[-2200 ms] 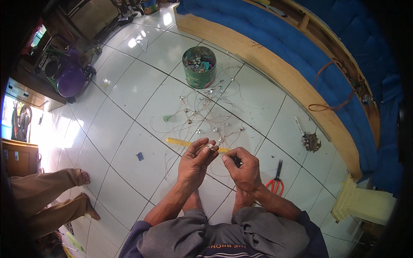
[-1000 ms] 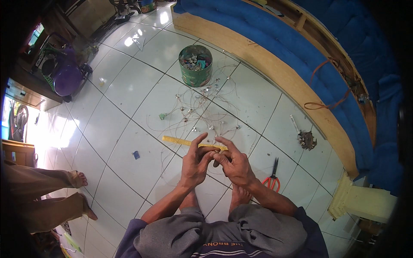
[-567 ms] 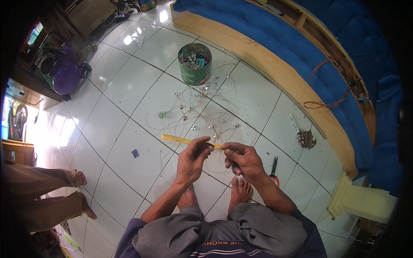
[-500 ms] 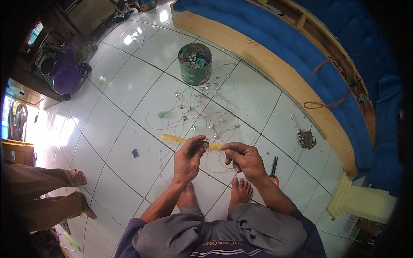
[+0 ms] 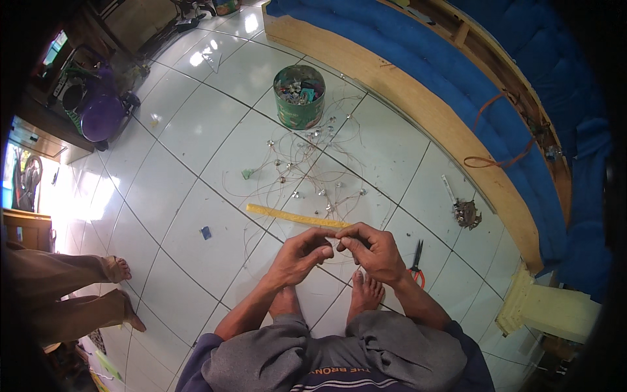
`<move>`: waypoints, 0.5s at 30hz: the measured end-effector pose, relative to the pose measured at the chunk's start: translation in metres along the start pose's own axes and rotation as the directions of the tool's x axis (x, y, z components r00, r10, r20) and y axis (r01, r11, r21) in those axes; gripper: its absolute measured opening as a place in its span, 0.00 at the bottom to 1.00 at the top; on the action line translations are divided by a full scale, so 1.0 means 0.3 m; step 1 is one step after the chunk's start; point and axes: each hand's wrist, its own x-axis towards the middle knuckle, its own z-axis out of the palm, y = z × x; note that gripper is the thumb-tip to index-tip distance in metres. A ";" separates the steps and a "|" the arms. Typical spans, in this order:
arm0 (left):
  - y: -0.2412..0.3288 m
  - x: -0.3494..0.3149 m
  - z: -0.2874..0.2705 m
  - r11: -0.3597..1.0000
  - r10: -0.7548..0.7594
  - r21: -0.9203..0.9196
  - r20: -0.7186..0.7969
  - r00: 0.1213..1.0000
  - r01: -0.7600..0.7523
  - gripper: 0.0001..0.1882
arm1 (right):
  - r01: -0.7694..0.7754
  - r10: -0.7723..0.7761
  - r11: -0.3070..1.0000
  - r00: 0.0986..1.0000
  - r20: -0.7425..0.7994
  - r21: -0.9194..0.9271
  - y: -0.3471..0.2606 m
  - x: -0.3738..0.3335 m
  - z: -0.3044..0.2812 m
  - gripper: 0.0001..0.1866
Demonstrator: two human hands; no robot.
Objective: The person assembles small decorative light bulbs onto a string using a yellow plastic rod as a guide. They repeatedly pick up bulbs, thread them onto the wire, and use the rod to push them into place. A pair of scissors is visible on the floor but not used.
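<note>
My left hand [image 5: 299, 259] and my right hand [image 5: 373, 253] meet fingertip to fingertip above the floor, in front of my bare feet. The fingers of both are bent and drawn together; what they pinch is too small to make out. Just beyond them a yellow strip [image 5: 287, 215] lies on the tiles, its right end partly behind my right fingers. Past the strip spreads a loose tangle of thin brownish wires [image 5: 307, 171] with several small shiny metal pieces [image 5: 322, 192] among them. Orange-handled scissors [image 5: 417, 262] lie beside my right forearm.
A green tin [image 5: 299, 111] full of small scraps stands beyond the wires. Far right runs a blue-padded wooden frame [image 5: 418, 78], with a brown clump [image 5: 467, 214] near it. Another person's bare feet [image 5: 119, 268] are at the left. A small blue piece [image 5: 206, 232] lies on the floor.
My left hand has turned and moved down and right, so its fingertips now meet those of my right hand. More of the yellow strip shows. My right hand has hardly shifted.
</note>
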 end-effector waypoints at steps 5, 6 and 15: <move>-0.027 -0.003 -0.015 0.999 0.019 0.045 -0.125 0.992 -0.014 0.18 | 0.096 -0.114 0.983 0.987 -0.112 -0.158 0.003 0.003 -0.011 0.09; -0.029 0.000 -0.014 0.999 0.030 0.044 -0.154 0.988 -0.024 0.18 | 0.059 -0.070 0.993 0.991 -0.113 -0.097 0.005 0.001 -0.011 0.09; -0.028 -0.003 -0.043 0.870 -0.255 -0.436 0.003 0.967 0.231 0.16 | 0.187 -0.244 0.938 0.954 -0.172 -0.291 0.042 0.015 0.015 0.09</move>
